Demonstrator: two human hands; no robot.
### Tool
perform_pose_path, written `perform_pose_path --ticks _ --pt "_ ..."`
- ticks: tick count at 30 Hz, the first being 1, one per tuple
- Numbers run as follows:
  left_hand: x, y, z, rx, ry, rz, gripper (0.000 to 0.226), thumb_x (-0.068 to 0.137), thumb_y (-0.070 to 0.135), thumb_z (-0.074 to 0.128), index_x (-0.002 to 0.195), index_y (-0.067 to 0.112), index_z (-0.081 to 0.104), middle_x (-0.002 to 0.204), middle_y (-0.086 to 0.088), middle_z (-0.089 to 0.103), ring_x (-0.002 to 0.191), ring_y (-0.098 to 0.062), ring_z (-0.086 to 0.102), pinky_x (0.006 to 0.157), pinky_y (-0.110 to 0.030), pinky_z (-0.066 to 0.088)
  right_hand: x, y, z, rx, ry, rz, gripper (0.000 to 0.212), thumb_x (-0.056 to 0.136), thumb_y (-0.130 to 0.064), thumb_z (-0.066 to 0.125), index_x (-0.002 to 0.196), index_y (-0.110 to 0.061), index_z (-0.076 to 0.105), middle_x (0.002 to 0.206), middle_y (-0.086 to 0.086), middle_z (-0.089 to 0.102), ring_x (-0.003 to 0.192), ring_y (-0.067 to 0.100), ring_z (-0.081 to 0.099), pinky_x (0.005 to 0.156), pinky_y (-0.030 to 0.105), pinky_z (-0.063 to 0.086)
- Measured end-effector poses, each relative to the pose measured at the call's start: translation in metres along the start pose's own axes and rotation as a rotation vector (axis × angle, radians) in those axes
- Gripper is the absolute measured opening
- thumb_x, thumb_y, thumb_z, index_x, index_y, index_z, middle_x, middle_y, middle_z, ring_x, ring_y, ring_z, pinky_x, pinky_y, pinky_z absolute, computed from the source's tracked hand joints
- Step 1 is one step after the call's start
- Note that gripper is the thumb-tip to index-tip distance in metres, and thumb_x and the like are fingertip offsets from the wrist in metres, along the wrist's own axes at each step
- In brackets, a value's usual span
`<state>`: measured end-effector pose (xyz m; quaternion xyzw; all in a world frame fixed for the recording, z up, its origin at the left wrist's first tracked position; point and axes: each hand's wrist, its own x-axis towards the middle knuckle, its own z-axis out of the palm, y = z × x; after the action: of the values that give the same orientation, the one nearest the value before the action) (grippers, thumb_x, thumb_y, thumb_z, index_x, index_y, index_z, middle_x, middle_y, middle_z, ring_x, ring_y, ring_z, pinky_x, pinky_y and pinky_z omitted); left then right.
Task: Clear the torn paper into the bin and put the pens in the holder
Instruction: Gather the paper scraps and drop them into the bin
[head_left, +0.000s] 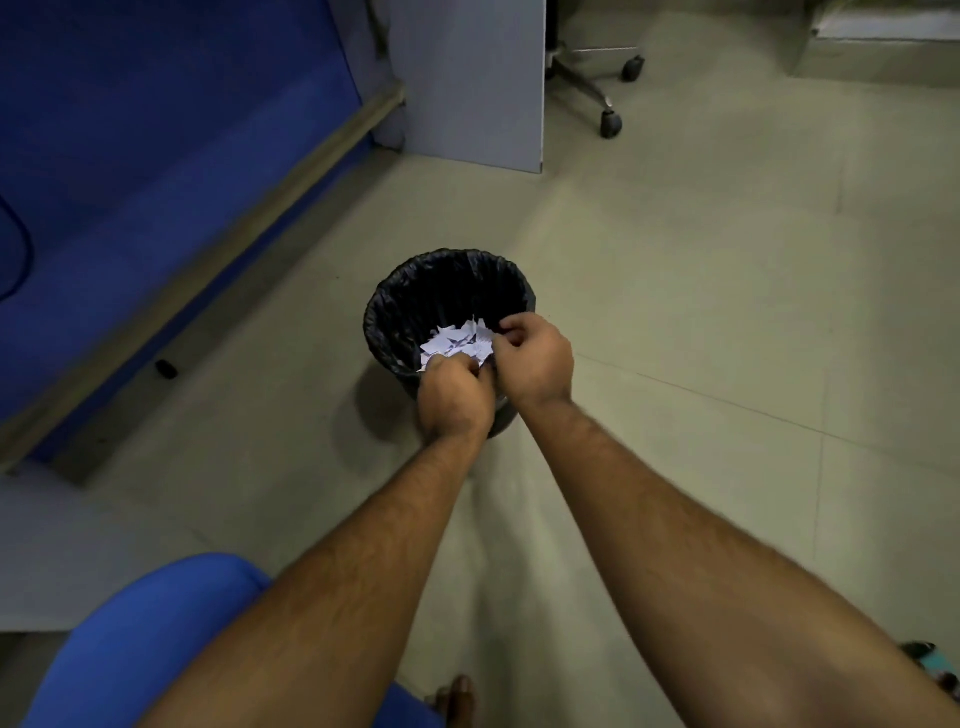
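A round bin (400, 306) lined with a black bag stands on the floor in front of me. Both my hands are held over its near rim. A bunch of white torn paper (457, 340) sits between them, above the bin's opening. My left hand (454, 397) is closed around the near part of the paper. My right hand (535, 358) pinches its right side with curled fingers. No pens and no holder are in view.
A blue partition (130, 171) with a metal rail runs along the left. A grey panel (467, 78) stands behind the bin, with an office chair's wheeled base (608, 83) to its right. A blue seat (156, 639) is at lower left. The floor is pale tile.
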<state>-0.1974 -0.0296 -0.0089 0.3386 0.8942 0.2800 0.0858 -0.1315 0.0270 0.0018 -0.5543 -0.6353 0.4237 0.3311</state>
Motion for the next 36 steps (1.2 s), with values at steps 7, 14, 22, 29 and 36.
perform_pose_path --ticks 7,14,22,29,36 --pt "-0.008 0.009 0.004 0.140 -0.046 0.102 0.030 0.087 0.025 0.058 0.114 0.018 0.068 0.115 -0.011 0.060 0.107 -0.031 0.058 0.082 -0.037 0.048 0.005 0.033 -0.013 0.187 0.008 0.317 0.017 0.067 -0.043 0.067 0.076 -0.030 0.064 0.077 -0.002 0.073 0.077 0.025 0.072 0.076 0.043 0.060" --pt "0.001 -0.011 -0.011 0.180 -0.054 -0.095 0.039 0.082 0.052 0.065 0.112 0.028 0.070 0.105 -0.007 0.072 0.099 -0.033 0.066 0.077 -0.034 0.052 0.001 0.013 0.014 0.160 -0.079 0.305 0.037 0.078 -0.037 0.073 0.111 -0.022 0.065 0.106 0.006 0.073 0.097 0.029 0.068 0.087 0.040 0.056" --pt "0.043 -0.050 -0.024 0.185 -0.012 -0.080 0.034 0.085 0.046 0.065 0.106 0.020 0.071 0.100 -0.009 0.073 0.095 -0.033 0.067 0.076 -0.035 0.053 0.028 0.023 0.093 0.351 -0.161 0.357 0.038 0.062 -0.046 0.070 0.097 -0.050 0.057 0.093 -0.001 0.075 0.081 0.031 0.073 0.076 0.048 0.060" --pt "0.075 -0.067 -0.034 0.177 0.003 -0.118 0.028 0.092 0.038 0.058 0.108 0.017 0.068 0.108 -0.012 0.069 0.101 -0.035 0.064 0.082 -0.038 0.053 0.046 -0.011 0.124 0.381 -0.242 0.377 0.014 0.075 -0.030 0.075 0.071 -0.036 0.063 0.088 0.009 0.076 0.073 0.036 0.073 0.065 0.053 0.061" --pt "0.097 -0.064 -0.049 0.148 -0.015 -0.167 0.027 0.092 0.028 0.054 0.114 0.016 0.065 0.114 -0.014 0.066 0.106 -0.036 0.062 0.085 -0.036 0.050 0.050 -0.031 0.125 0.511 -0.288 0.437 0.019 0.076 -0.025 0.073 0.082 -0.021 0.057 0.084 0.011 0.068 0.059 0.024 0.057 0.058 0.034 0.050"
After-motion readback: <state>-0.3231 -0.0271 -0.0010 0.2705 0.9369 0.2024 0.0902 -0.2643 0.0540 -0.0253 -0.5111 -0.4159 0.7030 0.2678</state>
